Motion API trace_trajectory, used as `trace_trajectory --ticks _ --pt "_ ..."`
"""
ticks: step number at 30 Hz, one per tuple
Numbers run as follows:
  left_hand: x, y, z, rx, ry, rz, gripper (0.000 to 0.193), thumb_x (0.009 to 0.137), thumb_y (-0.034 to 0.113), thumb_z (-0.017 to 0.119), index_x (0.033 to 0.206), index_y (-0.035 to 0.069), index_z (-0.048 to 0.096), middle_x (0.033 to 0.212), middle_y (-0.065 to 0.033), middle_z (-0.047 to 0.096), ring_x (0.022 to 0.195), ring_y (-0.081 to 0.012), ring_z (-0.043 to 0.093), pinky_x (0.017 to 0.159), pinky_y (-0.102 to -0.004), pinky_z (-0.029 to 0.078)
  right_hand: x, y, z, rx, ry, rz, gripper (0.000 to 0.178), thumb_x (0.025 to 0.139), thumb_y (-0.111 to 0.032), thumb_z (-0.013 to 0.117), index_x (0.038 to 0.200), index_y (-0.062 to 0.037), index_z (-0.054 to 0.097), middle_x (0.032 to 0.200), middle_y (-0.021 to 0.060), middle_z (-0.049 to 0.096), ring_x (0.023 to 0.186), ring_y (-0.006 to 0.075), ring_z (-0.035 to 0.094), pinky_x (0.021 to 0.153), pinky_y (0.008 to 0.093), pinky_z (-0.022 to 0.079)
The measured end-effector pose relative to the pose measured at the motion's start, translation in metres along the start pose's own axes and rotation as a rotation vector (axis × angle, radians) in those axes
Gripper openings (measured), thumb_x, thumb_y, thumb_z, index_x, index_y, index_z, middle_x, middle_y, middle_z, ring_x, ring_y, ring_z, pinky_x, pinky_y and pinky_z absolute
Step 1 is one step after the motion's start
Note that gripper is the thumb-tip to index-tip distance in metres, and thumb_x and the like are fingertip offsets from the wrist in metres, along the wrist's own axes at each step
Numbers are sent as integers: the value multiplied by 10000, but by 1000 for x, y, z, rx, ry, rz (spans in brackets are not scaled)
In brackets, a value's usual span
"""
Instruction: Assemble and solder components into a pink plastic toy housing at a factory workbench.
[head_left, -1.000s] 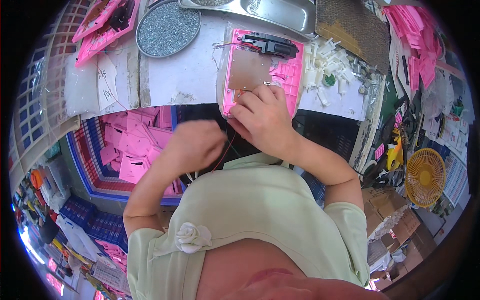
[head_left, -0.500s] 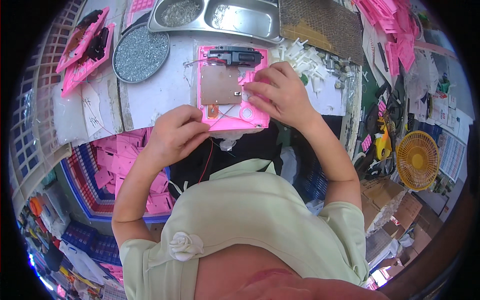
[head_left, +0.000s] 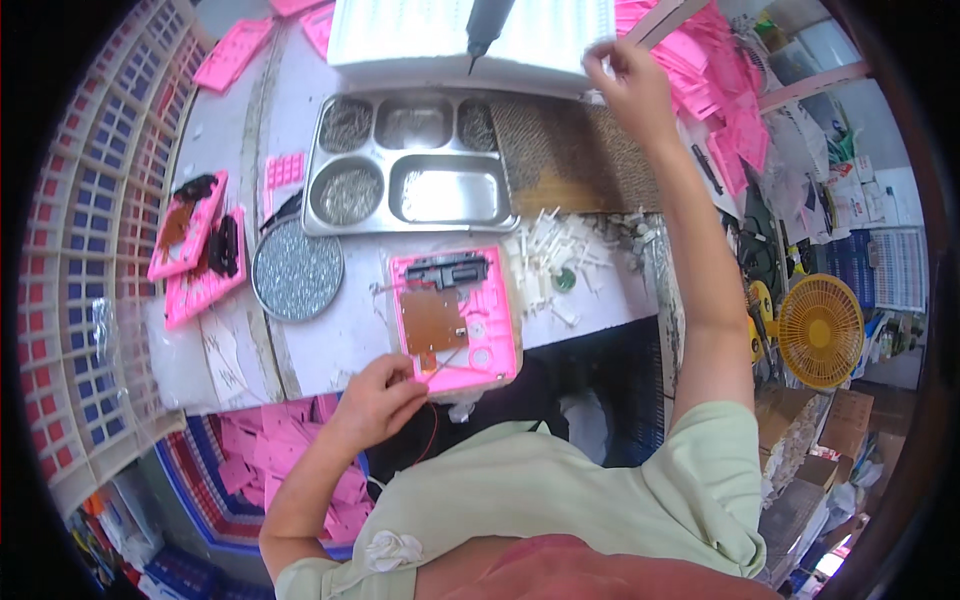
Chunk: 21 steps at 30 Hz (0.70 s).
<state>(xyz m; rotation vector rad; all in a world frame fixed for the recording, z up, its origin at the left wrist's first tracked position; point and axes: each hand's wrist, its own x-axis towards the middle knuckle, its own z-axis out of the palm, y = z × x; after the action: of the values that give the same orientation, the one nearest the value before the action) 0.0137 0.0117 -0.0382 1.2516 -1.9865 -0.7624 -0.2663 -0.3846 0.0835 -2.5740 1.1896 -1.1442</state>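
While the left hand (head_left: 385,400) rests at the near-left corner of the pink panel (head_left: 502,325), its fingertips bunched, I cannot tell whether they clamp rim or wire (head_left: 434,428). The right hand (head_left: 637,95) is raised at the white box (head_left: 400,45), thumb and finger curled close, hold unclear. Good steadying probably means light pressure, wires unpinched. The panel lies at the table's (head_left: 365,335) front edge; bare tabletop separates it from the dish (head_left: 342,275), while white parts (head_left: 543,262) crowd its right.

your rectangular plastic housing (head_left: 502,330) is pink, its square board (head_left: 425,315) brown, the slim plastic pieces (head_left: 540,262) white, your fabric top (head_left: 545,485) pale green, and the plastic basket (head_left: 110,467) cream with square latticework.
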Motion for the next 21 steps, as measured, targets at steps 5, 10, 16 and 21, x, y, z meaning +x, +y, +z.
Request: trace_trajectory --ticks 5,10,16,21 --pt "9 -1 1 -11 -24 24 247 754 63 856 963 97 728 1038 -108 601 793 -248 657 668 -344 551 149 115 38 -191 80 -228 232 836 -152 698 1044 -50 711 947 165 707 963 416 661 885 478 537" --pt "2 3 0 -33 33 -30 212 762 74 837 930 70 707 995 -118 618 747 -263 643 634 -365 538 183 70 77 -496 80 -118 214 876 -169 651 1061 -69 691 1088 159 648 1090 376 615 857 513 548" --pt "10 5 -2 -24 26 -3 213 769 72 829 938 66 701 996 -123 620 758 -277 649 643 -374 544 192 112 81 -462 212 -186 202 914 -130 553 1057 -28 652 979 177 661 995 405 641 842 522 555" --pt "0 2 1 36 60 -18 206 784 68 817 947 62 691 1005 -124 621 782 -289 650 659 -379 541 168 71 48 73 450 -365 100 883 -77 707 942 4 710 901 167 715 781 269 669 730 361 525"
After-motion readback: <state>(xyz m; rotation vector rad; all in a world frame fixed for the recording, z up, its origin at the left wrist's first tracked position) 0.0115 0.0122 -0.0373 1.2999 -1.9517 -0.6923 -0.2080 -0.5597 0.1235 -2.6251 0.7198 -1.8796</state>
